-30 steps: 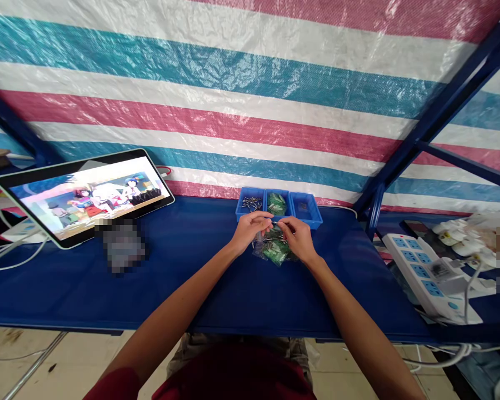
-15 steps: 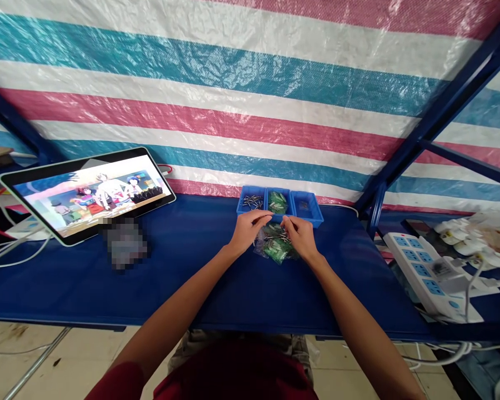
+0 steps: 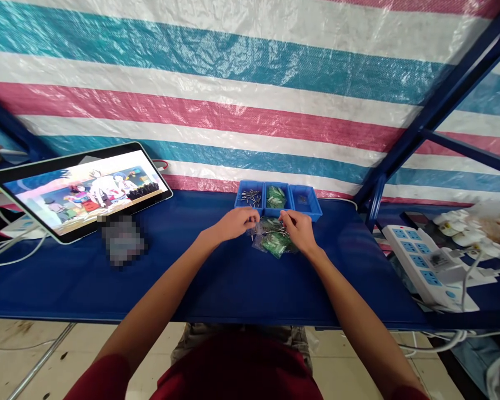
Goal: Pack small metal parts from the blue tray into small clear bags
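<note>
My left hand (image 3: 236, 223) hovers at the front of the left blue bin (image 3: 240, 186), fingers curled together; whatever is in them is too small to see. That bin holds several slim metal pieces (image 3: 252, 197). My right hand (image 3: 300, 229) is pinched closed above the right side of a pile of clear plastic bags (image 3: 276, 244), and its fingertips hide what they hold. Green pieces show in the pile, with slim metal pieces lying on it. Green pieces in clear wrapping (image 3: 275, 196) fill the middle bin. Inside the right bin (image 3: 312, 205) are a few small dark pieces.
A tablet (image 3: 87, 191) playing a cartoon leans at the left, with a blurred-out item (image 3: 124, 241) before it. On the right lie a white power strip (image 3: 419, 258) and plugged-in adapters (image 3: 466, 233). Blue frame bars (image 3: 375, 205) rise behind the blue table (image 3: 250, 289).
My left hand has moved left, away from my right hand, toward the left bin. My right hand stays pinched over the bags. The whole view has shifted slightly.
</note>
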Available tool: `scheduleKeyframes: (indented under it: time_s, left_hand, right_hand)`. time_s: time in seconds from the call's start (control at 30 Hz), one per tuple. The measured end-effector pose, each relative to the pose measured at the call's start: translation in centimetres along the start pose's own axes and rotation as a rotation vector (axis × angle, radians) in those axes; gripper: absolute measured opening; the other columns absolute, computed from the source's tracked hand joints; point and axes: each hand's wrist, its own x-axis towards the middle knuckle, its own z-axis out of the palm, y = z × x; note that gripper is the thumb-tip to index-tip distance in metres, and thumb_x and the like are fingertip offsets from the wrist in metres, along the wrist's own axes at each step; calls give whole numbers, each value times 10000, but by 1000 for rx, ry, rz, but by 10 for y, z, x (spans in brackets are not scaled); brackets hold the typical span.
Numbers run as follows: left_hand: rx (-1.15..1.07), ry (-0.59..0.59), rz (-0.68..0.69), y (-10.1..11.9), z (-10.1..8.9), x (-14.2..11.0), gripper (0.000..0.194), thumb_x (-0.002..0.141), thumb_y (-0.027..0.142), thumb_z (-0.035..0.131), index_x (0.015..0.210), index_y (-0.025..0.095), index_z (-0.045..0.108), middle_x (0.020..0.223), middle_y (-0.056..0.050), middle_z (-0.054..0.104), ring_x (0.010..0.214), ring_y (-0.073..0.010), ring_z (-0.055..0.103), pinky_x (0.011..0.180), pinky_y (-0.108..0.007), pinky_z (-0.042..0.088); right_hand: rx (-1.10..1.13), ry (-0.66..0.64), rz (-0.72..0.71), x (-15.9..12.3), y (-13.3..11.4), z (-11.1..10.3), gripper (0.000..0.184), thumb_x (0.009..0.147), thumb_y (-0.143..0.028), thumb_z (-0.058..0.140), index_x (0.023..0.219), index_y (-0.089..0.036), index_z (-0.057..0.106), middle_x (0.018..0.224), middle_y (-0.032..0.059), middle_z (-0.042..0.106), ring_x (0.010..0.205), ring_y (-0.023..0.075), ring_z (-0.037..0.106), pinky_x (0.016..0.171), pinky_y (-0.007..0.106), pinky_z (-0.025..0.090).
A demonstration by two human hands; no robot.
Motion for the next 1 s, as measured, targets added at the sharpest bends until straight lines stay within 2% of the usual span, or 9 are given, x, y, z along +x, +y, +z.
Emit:
scheduleKeyframes:
  time_s: [0.07,0.13,0.23,0.33,0.43,0.57,0.7,0.9,1.0]
  left_hand:
    - [50,-111,13,-3,8,-11,112,795,129,581,863,203,633,912,-27,641,811,-170,588,726,-242,399]
    - [114,-164,7,-8,13,-16,118,788,121,600,865,208,622,948,-31,628,854,-178,585,735,-238,389]
    - [183,-218,49,-15,13,-15,60,818,144,587,779,189,591,902,-40,598,840,-179,570,699,-233,370]
    - [195,-221,104,-16,8,-11,126,858,167,546,732,176,559,813,-40,584,806,-182,553,684,-237,360]
    - [128,-133,98,-7,5,-5,126,895,176,489,797,176,569,763,-31,589,753,-174,546,672,-241,361]
    - [-10,79,102,11,13,11,151,911,196,478,818,172,595,803,-34,633,782,-170,573,720,-252,400]
    - [-169,255,64,20,27,25,143,890,225,523,825,167,636,840,-35,680,786,-160,609,749,-260,447]
    - [-537,491,-73,21,42,21,219,802,366,649,818,153,696,810,-49,710,743,-170,644,706,-267,499]
    - [-744,528,-130,23,48,20,290,714,399,731,840,138,712,856,-72,724,779,-192,663,729,-291,523]
  right_hand:
    - [-7,0,-5,0,-1,0,479,938,-520,405,669,-188,622,525,7,544,523,155,532,538,270,376]
    - [-10,-5,-7,0,0,0,485,938,-526,401,668,-190,623,521,5,541,524,156,533,541,271,378]
    - [-13,-20,-5,0,1,1,479,938,-518,406,665,-190,623,519,1,537,518,154,529,539,270,379]
    - [-16,-29,-1,0,2,2,470,942,-492,411,655,-184,622,529,4,547,521,152,530,544,271,382]
    - [-11,-26,-26,0,2,2,414,936,-460,438,717,-179,650,618,21,609,561,153,543,571,269,403]
    - [42,-41,-79,-1,3,4,264,893,-401,536,933,-182,678,807,44,666,605,145,559,577,258,439]
    - [30,-13,-106,0,4,3,208,894,-330,533,833,-189,674,778,43,657,619,148,574,596,264,451]
    - [73,3,-61,1,4,4,149,857,-293,569,812,-186,662,757,41,671,606,156,602,606,273,469]
    - [133,2,10,0,5,6,160,853,-307,563,816,-184,657,697,26,660,538,151,595,574,275,465]
